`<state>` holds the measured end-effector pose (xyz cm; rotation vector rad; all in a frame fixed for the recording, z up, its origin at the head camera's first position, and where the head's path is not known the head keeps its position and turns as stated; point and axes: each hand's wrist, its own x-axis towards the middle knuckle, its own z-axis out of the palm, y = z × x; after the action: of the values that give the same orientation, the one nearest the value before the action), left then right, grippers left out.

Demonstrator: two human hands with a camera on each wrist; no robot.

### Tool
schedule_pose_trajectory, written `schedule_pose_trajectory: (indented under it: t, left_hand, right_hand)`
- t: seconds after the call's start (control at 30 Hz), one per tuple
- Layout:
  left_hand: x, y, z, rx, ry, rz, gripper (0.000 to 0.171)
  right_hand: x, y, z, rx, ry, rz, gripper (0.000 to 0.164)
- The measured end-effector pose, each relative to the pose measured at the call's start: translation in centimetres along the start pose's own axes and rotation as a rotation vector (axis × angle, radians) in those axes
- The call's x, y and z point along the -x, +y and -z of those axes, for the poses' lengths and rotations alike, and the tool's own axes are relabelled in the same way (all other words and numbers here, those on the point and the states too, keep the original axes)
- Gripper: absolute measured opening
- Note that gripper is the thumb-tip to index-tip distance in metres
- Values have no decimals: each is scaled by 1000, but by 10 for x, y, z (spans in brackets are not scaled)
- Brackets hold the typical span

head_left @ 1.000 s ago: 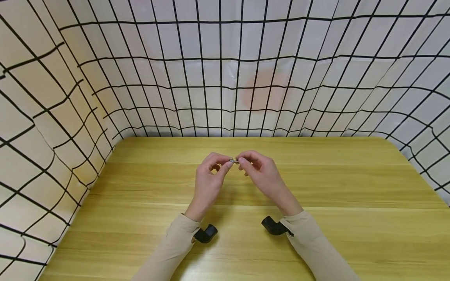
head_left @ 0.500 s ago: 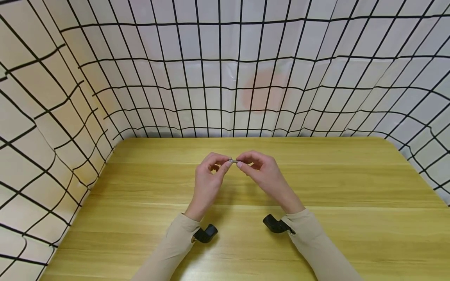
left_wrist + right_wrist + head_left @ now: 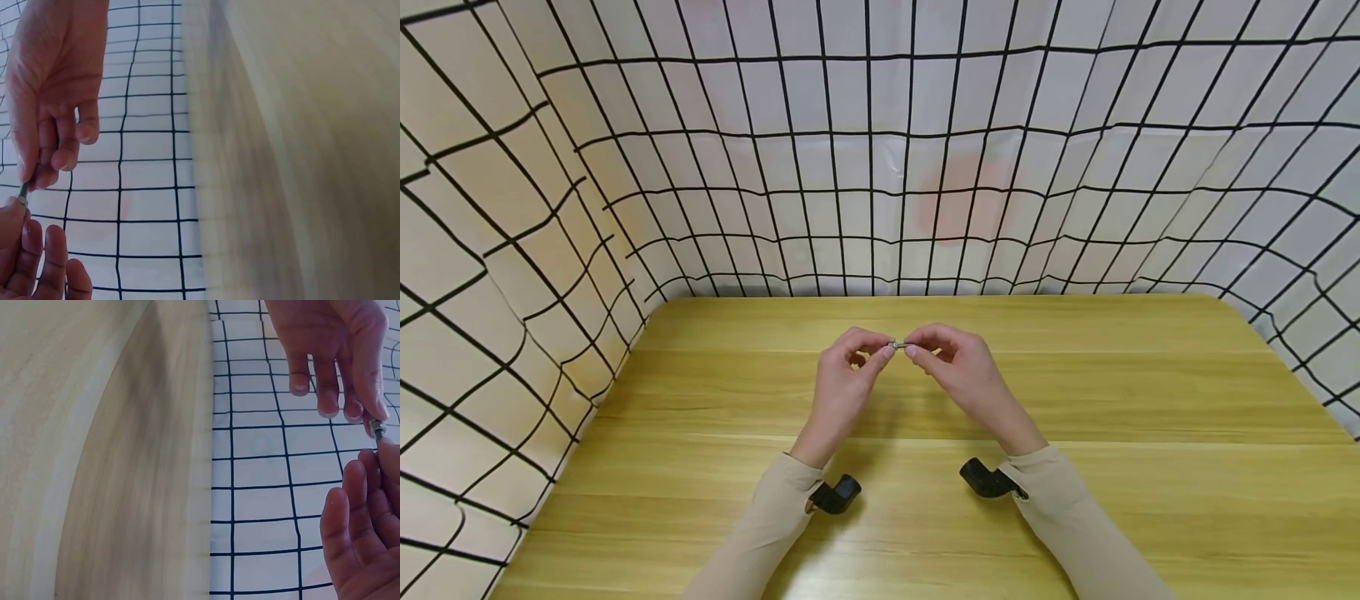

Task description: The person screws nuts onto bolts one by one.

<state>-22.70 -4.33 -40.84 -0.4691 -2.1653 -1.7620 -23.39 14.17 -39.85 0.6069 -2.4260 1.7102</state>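
A small silver metal bolt [image 3: 900,344] is held level between both hands, above the table. My left hand [image 3: 842,375] pinches its wider end between thumb and forefinger. From the other side, my right hand [image 3: 964,371] pinches the thin end of the shank with thumb and forefinger. Threads and a wider, nut-like piece of the bolt [image 3: 377,429] show between the fingertips in the right wrist view. In the left wrist view only a short bit of the bolt [image 3: 24,192] is visible. The fingertips hide both its ends.
Below the hands lies a wooden table [image 3: 700,400] with a light grain. Behind it and at both sides stands a white sheet with a black grid net [image 3: 820,167]. A black wrist mount [image 3: 837,495] juts from the left sleeve, another black mount [image 3: 987,478] from the right.
My right thumb and fingers have shifted slightly on the shank, leaving more of it bare between the hands. My left hand keeps its pinch. The head view has tilted a little.
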Motion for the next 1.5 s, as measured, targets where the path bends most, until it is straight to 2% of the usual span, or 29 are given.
schedule_pose_trajectory:
  t: [0.13,0.17,0.3,0.6,0.77,1.07,1.33,1.5]
  left_hand:
    - [-3,-2,3,47,-29,26,6]
    - [-3,2,4,58,-37,37,6]
    - [-3,-3,6,82,-65,86,9]
    - [-8,-14,6,36,-111,186,9]
    - [-12,-18,5,-6,-148,214,9]
    - [-19,-25,0,-22,-213,319,9]
    - [-24,-33,-3,-90,-277,364,9]
    - [-28,-37,-4,-125,-340,397,10]
  right_hand:
    - [0,0,0,-9,-5,-3,16]
    - [0,-4,0,-13,-10,-13,17]
    - [0,2,0,0,-27,-33,16]
    - [-4,14,3,79,-66,-83,17]
    - [-5,19,5,66,-104,-120,18]
    - [-11,32,11,101,-180,-154,16]
    - [-15,47,10,32,-197,-250,20]
    - [-16,52,8,49,-195,-296,16]
